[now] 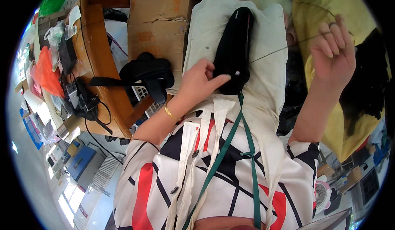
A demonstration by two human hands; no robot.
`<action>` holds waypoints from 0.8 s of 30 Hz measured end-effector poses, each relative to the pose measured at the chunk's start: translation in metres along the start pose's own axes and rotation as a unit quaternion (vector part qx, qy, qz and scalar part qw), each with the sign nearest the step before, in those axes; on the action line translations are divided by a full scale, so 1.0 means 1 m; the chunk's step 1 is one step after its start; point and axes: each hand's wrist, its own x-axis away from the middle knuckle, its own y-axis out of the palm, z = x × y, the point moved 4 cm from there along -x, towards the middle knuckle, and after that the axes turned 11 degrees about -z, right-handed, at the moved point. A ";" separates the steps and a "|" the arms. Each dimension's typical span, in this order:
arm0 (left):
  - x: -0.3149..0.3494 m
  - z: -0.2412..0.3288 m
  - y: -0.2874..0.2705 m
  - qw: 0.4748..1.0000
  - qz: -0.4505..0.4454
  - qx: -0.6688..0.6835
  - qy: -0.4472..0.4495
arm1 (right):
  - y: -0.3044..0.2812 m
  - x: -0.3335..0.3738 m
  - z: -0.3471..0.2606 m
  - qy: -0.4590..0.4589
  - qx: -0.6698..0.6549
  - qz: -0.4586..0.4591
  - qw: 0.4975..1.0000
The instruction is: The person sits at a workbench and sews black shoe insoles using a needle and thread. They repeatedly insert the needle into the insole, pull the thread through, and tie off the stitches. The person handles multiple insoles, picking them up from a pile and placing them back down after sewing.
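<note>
Across my lap, on an off-white apron cloth (269, 79), lies a long black shoe-shaped piece (235, 38) with a small shiny spot near its near end. My left hand (200, 81) grips the near left side of this piece, thumb on top and fingers at its edge. From its right side a thin dark thread (275, 52) runs taut up to the right. My right hand (334, 44) is raised there, fingers curled on the thread. A needle, if any, is too small to make out. A dark green cord (225, 147) hangs down my front to the piece's near end.
Left of my lap stand a cardboard box (158, 20) and a wooden stool (98, 65) with black straps and a black sandal-like item (150, 73). On the right are a yellow sack (314, 14) and a heap of black fuzzy material (366, 79). A pink-rimmed fan (323, 193) sits lower right.
</note>
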 end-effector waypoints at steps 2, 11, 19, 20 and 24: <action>0.003 -0.013 0.014 0.999 -0.040 -0.012 -0.017 | -0.011 0.008 -0.004 -0.008 -0.027 -0.037 0.999; -0.001 -0.016 -0.024 0.979 0.119 0.142 0.085 | 0.007 0.014 -0.002 -0.050 -0.009 -0.072 0.996; -0.011 0.048 -0.159 0.939 0.160 -0.006 0.306 | 0.023 0.030 -0.004 -0.111 -0.008 -0.010 0.994; -0.007 0.061 -0.174 0.953 0.108 -0.053 0.278 | 0.023 0.031 -0.004 -0.117 -0.008 0.022 0.993; -0.041 0.080 -0.193 0.954 -0.089 -0.096 0.269 | 0.014 0.038 0.006 -0.126 0.025 0.146 0.981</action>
